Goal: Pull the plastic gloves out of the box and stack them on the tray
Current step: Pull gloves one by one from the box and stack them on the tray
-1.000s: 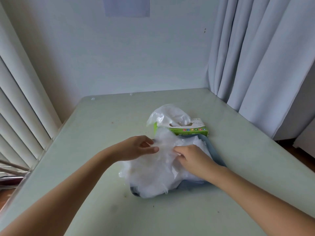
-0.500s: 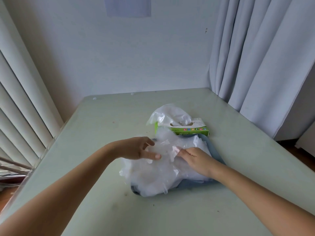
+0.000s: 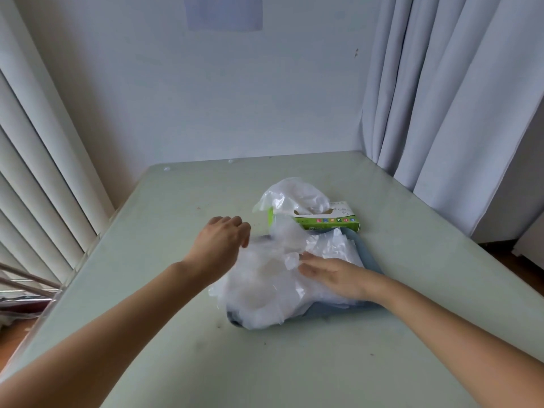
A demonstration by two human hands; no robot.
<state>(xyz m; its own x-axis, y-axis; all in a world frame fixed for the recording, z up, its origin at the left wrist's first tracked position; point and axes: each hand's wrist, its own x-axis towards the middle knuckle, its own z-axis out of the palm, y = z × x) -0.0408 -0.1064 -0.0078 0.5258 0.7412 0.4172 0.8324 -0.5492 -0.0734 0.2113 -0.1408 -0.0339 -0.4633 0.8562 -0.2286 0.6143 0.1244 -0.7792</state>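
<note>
Pale-green table (image 3: pixel 141 290) carries everything. On it the heap of clear plastic gloves (image 3: pixel 265 293) fills the blue tray (image 3: pixel 367 256) and spills over its rim at 7 o'clock. The left hand (image 3: pixel 219 245), which pinched the film half a second ago, has let go and lifted off toward 10 o'clock of the heap, fingers loosely curled and empty as far as the blur shows. The right hand (image 3: pixel 334 275) lies flat on the heap at 3 o'clock, fingers straight, pressing it down. I judge one glove laid and the left hand freed for another. Curtain (image 3: pixel 447 98) at 2 o'clock and blinds (image 3: pixel 38 160) at 9 o'clock stand well apart. The green box (image 3: pixel 335 223) stands just beside the tray at 12 o'clock, the next glove (image 3: pixel 297 195) puffed out of its slot; only the billowing heap crowds that reach.
</note>
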